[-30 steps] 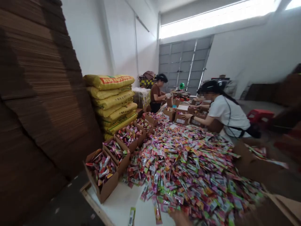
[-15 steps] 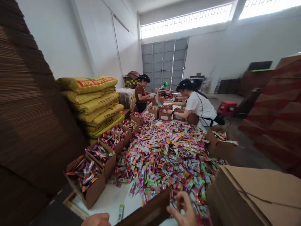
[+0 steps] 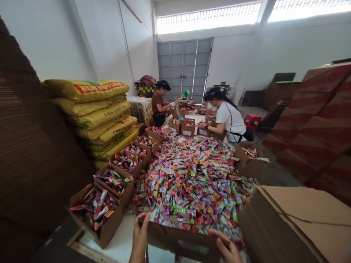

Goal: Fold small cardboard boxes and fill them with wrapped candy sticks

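Holding one piece of brown cardboard (image 3: pixel 181 237) with two bare hands, low over the near edge of the work surface. Gripping its left end in the left hand (image 3: pixel 140 232), between thumb and fingers; closing the right hand (image 3: pixel 227 246) round the right end, fingers at the upper edge. Cannot tell whether folded flat or part of a box; can see one pale patch on its near face.

Facing one broad heap of wrapped sachets (image 3: pixel 192 175), just beyond the cardboard and too many to count, spread across one white table (image 3: pixel 123 233). Can count at least five open boxes (image 3: pixel 112 226) in a row along the left side, all filled with sachets. Can make out one more open box (image 3: pixel 251 166) to the right, also holding sachets, and near it, closer in, one stack of flat cartons (image 3: pixel 307 215).

Farther off, can count two co-workers (image 3: pixel 230 118), one on each side, and two labelled boxes (image 3: pixel 188 128) side by side between them. Left of the table, can count at least five yellow sacks (image 3: pixel 95 117) piled up. Beyond these, can see one red stool (image 3: pixel 252 120) on the right, one grey door (image 3: pixel 183 65) at the back and two bright windows (image 3: pixel 208 18) high up.
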A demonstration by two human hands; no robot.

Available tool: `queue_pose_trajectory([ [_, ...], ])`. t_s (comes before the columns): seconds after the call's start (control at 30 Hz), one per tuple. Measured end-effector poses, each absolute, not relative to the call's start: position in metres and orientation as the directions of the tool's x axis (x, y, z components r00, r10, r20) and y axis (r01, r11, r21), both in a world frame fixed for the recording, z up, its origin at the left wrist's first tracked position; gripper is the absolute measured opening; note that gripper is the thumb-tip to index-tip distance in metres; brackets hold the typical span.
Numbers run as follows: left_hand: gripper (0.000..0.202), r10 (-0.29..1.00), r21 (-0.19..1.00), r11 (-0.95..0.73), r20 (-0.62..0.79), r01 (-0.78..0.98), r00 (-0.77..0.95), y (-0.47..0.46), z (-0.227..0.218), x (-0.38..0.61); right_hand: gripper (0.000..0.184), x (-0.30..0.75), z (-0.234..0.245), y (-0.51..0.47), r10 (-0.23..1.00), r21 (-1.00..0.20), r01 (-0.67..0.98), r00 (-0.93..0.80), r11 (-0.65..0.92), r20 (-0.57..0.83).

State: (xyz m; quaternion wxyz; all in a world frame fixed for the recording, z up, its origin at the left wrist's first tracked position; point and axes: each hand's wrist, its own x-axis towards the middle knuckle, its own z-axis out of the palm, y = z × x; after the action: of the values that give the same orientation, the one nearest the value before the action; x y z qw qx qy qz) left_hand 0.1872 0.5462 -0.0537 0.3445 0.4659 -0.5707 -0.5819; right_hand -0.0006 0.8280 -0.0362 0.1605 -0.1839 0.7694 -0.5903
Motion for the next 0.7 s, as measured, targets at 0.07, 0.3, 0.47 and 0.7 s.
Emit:
queue_pose_trajectory([
  [0.07, 0.069, -0.945, 0.989, -0.117, -0.139, -0.09, -0.296, 0.557, -0.056, 0.176, 0.055, -0.003, -0.022, 0.818, -0.413, -0.983, 0.007, -0.907, 0.184, -0.084],
  [0.3, 0.091, -0.853, 0.981, -0.172, -0.191, -0.084, -0.486, 0.543, -0.052, 0.179, 0.074, -0.003, -0.008, 0.807, -0.299, -0.978, 0.108, -0.941, 0.181, -0.159],
  [0.47, 0.096, -0.801, 0.985, -0.143, -0.174, -0.099, -0.573, 0.542, -0.066, 0.181, 0.057, -0.007, -0.022, 0.818, -0.35, -0.973, 0.186, -0.91, 0.134, -0.222],
  [0.7, 0.082, -0.654, 0.988, -0.122, -0.155, -0.099, -0.741, 0.555, -0.051, 0.177, 0.048, 0.006, -0.009, 0.785, -0.203, -0.946, 0.303, -0.925, 0.111, -0.32],
])
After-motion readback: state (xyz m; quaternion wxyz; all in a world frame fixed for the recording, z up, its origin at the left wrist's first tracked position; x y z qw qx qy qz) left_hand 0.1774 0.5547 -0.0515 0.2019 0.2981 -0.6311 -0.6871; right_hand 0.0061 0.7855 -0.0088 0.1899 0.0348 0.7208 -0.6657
